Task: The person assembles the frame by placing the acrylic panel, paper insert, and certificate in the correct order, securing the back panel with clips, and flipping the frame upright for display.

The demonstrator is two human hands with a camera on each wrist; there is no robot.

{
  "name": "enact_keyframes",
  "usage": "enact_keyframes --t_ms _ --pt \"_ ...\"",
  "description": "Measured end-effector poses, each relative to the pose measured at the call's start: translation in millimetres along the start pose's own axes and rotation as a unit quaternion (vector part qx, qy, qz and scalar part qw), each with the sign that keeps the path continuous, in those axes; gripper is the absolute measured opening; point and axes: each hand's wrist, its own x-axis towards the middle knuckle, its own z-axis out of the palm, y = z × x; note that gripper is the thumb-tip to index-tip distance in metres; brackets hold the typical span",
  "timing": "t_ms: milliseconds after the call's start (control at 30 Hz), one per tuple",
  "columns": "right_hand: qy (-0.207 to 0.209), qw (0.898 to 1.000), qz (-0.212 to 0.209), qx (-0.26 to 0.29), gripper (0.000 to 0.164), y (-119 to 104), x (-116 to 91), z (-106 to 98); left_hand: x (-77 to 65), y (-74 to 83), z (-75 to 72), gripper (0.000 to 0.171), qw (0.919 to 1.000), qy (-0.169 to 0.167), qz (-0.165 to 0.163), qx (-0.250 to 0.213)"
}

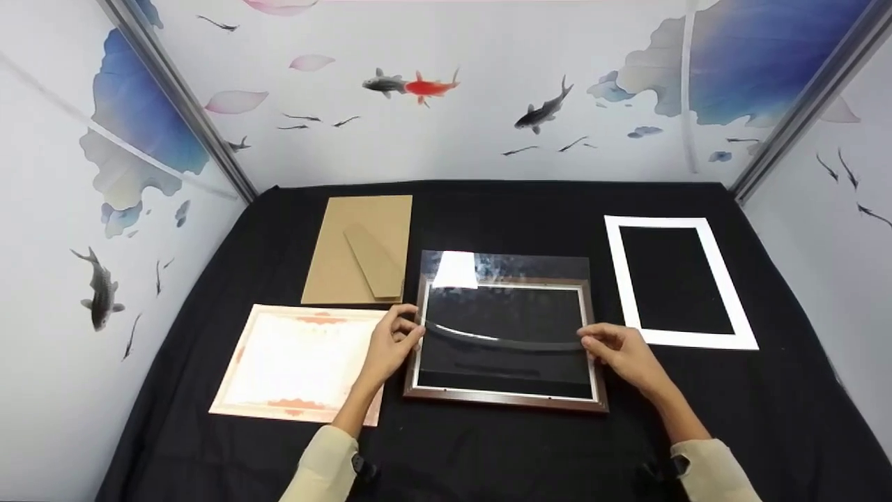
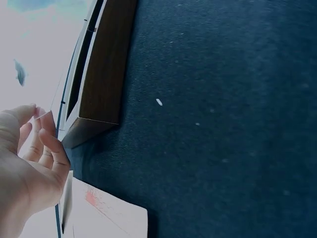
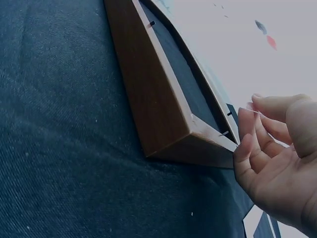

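Observation:
A clear plastic sheet point(image 1: 529, 267) is stretched between my two hands above a brown picture frame point(image 1: 502, 399), its near edge bowing downward. My left hand point(image 1: 389, 346) pinches the sheet's near left corner between thumb and fingertips. At the near right corner, my right hand point(image 1: 627, 357) does the same. The sheet's far end reaches past the frame's far rim. In the left wrist view the left hand point(image 2: 32, 171) is beside the frame's corner point(image 2: 99, 74). The right wrist view shows the right hand point(image 3: 280, 158) by the frame's other near corner point(image 3: 163, 124), with small dark tabs inside the rim.
A brown backing board point(image 1: 327, 258) with an easel leg lies at the back left. Nearer, a certificate with orange borders point(image 1: 306, 362) reaches under the left forearm. A white mat point(image 1: 721, 279) lies at right on the black cloth point(image 1: 502, 460). Printed panels point(image 1: 474, 139) enclose the table.

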Motion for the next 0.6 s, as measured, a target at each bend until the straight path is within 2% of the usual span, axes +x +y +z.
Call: enact_keyframes --t_ms 167,300,433,533,600 --pt "0.012 0.999 -0.006 0.035 0.027 2 -3 2 -8.2 21.8 -1.9 0.033 0.9997 -0.009 0.013 0.019" --pt "0.024 0.998 -0.019 0.051 0.03 4 -7 5 -10.4 23.0 -4.4 0.034 0.9989 -0.018 0.012 0.042" --pt "0.034 0.998 -0.019 0.046 0.028 6 -11 6 -8.2 5.4 -5.9 0.037 0.9974 -0.026 0.002 0.067" --pt "0.036 0.999 -0.025 0.016 0.023 7 -11 6 -6.3 -7.2 -7.2 0.038 0.9962 -0.019 0.002 0.085" --pt "0.038 0.999 -0.035 -0.009 0.021 8 -11 6 -6.1 -10.3 -7.9 0.037 0.9957 -0.012 0.003 0.092"
